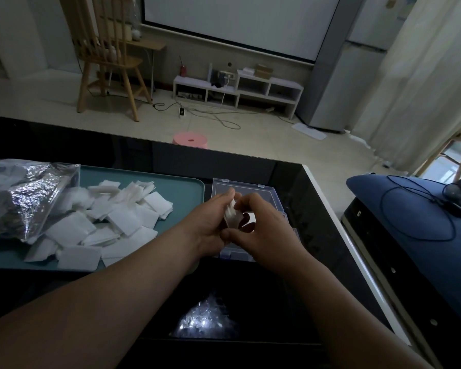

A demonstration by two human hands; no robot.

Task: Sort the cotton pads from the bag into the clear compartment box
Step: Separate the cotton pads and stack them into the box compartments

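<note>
A silver foil bag (pixel 22 198) lies open on the left of a teal tray (pixel 186 187). Several white square cotton pads (pixel 112 222) are spilled from it across the tray. The clear compartment box (pixel 250 189) stands to the right of the tray with its lid tilted back. Over the box, my left hand (pixel 210 222) and my right hand (pixel 264 227) together pinch a small stack of cotton pads (pixel 230 218) held on edge. Both hands hide most of the box's compartments.
The tray and box rest on a glossy black table (pixel 317 222) with a white right edge. A blue cushion (pixel 410 222) with a black cable lies to the right. A pink stool (pixel 190 139) stands beyond the table's far edge.
</note>
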